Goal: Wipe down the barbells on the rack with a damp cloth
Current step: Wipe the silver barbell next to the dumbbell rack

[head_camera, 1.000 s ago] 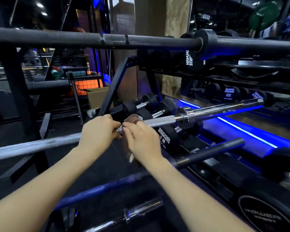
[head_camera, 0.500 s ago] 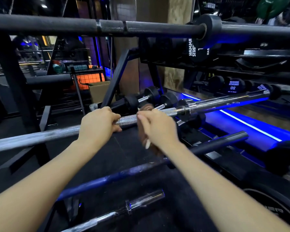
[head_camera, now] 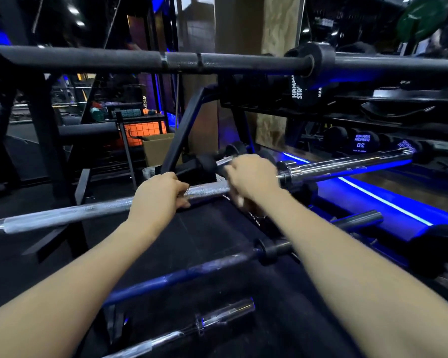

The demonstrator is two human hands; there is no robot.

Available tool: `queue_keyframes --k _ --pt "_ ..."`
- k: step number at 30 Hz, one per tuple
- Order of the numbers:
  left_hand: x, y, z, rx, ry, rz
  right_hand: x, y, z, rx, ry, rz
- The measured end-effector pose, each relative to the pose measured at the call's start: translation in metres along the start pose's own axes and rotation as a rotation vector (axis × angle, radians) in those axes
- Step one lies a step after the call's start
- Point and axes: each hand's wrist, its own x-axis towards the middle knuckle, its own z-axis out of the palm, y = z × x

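A silver barbell (head_camera: 70, 215) lies across the rack at mid height, its chrome sleeve (head_camera: 347, 162) running off to the right. My left hand (head_camera: 158, 193) grips its knurled shaft. My right hand (head_camera: 254, 177) is wrapped around the same shaft close to the collar, holding a dark cloth (head_camera: 254, 210) against it; the cloth is mostly hidden under the hand and blurred. A black barbell (head_camera: 140, 60) rests on the level above. Lower down lie a dark blue-lit barbell (head_camera: 181, 277) and another silver barbell (head_camera: 217, 319).
Black rack uprights (head_camera: 184, 127) stand behind the bars. Dumbbells (head_camera: 360, 142) and a black weight plate (head_camera: 305, 89) fill shelves at right above a blue light strip (head_camera: 383, 200). A cardboard box (head_camera: 158, 148) sits on the floor beyond.
My right hand has slid with the cloth to the right along the silver shaft, from beside my left hand to near the collar. My left hand has kept its grip.
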Motion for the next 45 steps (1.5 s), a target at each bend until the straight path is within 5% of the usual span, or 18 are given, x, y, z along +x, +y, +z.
queue_keyframes --k 5,11,17,22,25,33,40,45 --pt "0.003 0.004 0.001 0.044 -0.034 -0.012 -0.006 0.027 0.006 -0.058 0.078 0.188" --pt "0.007 0.007 -0.002 0.097 -0.053 -0.043 -0.038 -0.029 0.01 0.092 0.134 -0.101" --pt "0.005 0.008 -0.004 0.09 -0.036 -0.049 -0.029 0.037 0.018 0.233 0.206 0.39" --pt "0.005 0.011 -0.004 0.088 -0.028 -0.054 -0.047 -0.021 0.029 0.294 0.229 0.027" --pt "0.006 0.012 -0.008 0.081 -0.043 -0.05 -0.043 0.007 0.028 0.256 0.254 0.009" --pt "0.014 0.027 -0.018 0.142 -0.127 -0.067 -0.04 0.044 0.015 0.082 0.107 0.153" --pt "0.042 0.09 -0.017 -0.057 -0.07 0.041 -0.078 0.071 -0.006 0.058 -0.035 0.2" --pt "0.066 0.134 0.005 -0.129 -0.061 0.107 -0.049 0.079 -0.035 0.269 0.329 0.211"
